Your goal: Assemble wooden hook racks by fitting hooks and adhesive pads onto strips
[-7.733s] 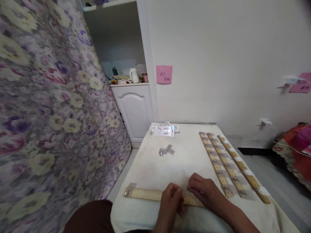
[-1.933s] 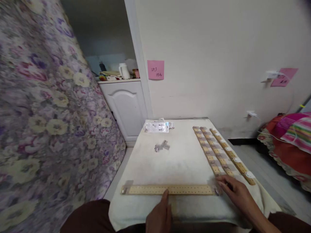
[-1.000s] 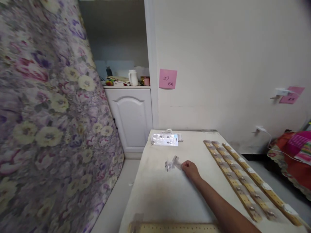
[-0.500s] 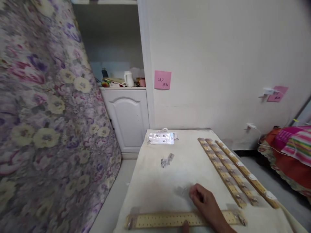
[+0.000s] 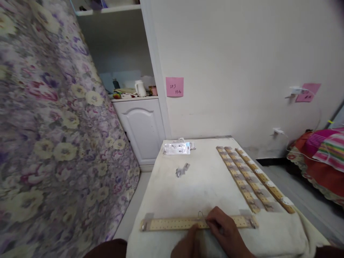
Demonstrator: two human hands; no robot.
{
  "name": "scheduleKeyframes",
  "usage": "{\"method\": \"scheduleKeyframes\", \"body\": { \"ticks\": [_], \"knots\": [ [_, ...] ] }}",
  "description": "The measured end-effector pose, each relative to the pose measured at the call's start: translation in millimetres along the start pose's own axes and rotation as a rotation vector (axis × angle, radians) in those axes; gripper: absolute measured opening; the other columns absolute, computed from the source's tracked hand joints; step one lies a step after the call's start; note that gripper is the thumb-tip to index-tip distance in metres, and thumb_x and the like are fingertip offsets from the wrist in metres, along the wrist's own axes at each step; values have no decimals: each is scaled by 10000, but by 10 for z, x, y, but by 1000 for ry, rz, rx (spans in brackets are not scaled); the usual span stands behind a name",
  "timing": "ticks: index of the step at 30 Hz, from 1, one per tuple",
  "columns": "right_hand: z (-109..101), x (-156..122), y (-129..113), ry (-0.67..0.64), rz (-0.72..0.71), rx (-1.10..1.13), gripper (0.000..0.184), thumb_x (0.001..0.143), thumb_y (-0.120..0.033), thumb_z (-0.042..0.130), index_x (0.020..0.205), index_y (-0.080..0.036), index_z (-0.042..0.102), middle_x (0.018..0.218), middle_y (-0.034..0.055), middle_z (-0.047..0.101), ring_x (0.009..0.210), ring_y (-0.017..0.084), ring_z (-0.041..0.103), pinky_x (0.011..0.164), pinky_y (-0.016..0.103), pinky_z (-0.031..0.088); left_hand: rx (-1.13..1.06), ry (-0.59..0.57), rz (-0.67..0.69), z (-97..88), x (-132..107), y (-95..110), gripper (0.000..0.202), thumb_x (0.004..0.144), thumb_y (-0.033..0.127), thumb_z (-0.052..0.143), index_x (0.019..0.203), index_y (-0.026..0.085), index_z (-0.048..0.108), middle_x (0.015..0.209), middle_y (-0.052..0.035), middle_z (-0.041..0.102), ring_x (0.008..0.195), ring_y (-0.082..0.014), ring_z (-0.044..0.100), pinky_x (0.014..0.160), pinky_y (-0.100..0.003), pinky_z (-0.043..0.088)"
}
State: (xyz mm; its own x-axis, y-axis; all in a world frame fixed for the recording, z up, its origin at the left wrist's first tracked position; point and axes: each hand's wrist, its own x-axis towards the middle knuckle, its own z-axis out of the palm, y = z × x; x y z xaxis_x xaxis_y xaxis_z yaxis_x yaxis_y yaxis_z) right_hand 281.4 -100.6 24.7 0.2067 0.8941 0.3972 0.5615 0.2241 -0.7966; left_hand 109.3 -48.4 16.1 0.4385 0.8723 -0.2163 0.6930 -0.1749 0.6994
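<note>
A narrow wooden strip with rows of small holes lies crosswise near me, with a clear patch and metal hook at each end. My right hand is closed in a pinch over its middle, on a small clear hook whose curved metal wire sticks up past the fingertips. Its base is mostly hidden. From the near side, my left hand has one finger stretched out onto the strip's front edge, beside the hook. Its other fingers are hardly visible.
Three similar wooden strips with hooks lie side by side at the right. Small clear hook pieces rest mid-table, with clear hook packs behind them. A floral curtain hangs left; a pink note is on the wall.
My right hand has brought the clear hook toward me, onto the middle of the strip. More of my left hand has come into view at the front edge. The view has shifted slightly.
</note>
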Motion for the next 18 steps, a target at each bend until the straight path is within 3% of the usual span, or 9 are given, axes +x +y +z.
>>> {"method": "scheduleKeyframes", "body": {
  "ticks": [3,5,8,11,14,18],
  "knots": [
    [-43,-66,55,-27,-81,3,139,865,-201,450,823,-221,581,783,12,576,735,138,565,671,233,447,-187,13,111,-71,-37,53,400,819,337,427,1160,215,596,1048,-84,704,981,-231,627,864,-305,435],
    [-76,-102,87,-46,-116,-12,154,866,-186,442,844,-224,590,793,17,579,743,136,572,669,229,454,-349,31,146,-94,-41,91,349,820,372,446,1053,201,643,1067,-69,692,1015,-211,603,904,-281,420],
    [-112,-148,139,-66,-121,-43,167,870,-173,432,847,-220,591,796,18,577,738,128,576,663,221,453,-511,71,66,-80,-36,146,364,786,462,498,939,175,660,765,-35,706,749,-195,635,712,-271,481],
    [-116,-184,200,-88,-108,-72,168,879,-177,427,854,-219,587,812,19,573,752,126,581,670,220,449,-622,70,-40,-38,-58,204,458,769,564,484,903,154,638,478,31,568,426,-128,500,443,-225,377],
    [-98,-209,257,-99,-110,-87,164,885,-187,427,868,-222,586,824,16,569,756,123,583,671,220,443,-700,23,-62,8,-96,256,482,800,588,417,840,144,598,442,44,533,308,-69,368,355,-196,225],
    [-87,-231,287,-92,-122,-80,165,885,-190,428,882,-231,588,830,12,567,742,116,577,657,216,436,-816,-22,-122,70,-115,293,398,759,559,508,748,162,527,495,32,579,279,-35,354,331,-173,138]
  ]
}}
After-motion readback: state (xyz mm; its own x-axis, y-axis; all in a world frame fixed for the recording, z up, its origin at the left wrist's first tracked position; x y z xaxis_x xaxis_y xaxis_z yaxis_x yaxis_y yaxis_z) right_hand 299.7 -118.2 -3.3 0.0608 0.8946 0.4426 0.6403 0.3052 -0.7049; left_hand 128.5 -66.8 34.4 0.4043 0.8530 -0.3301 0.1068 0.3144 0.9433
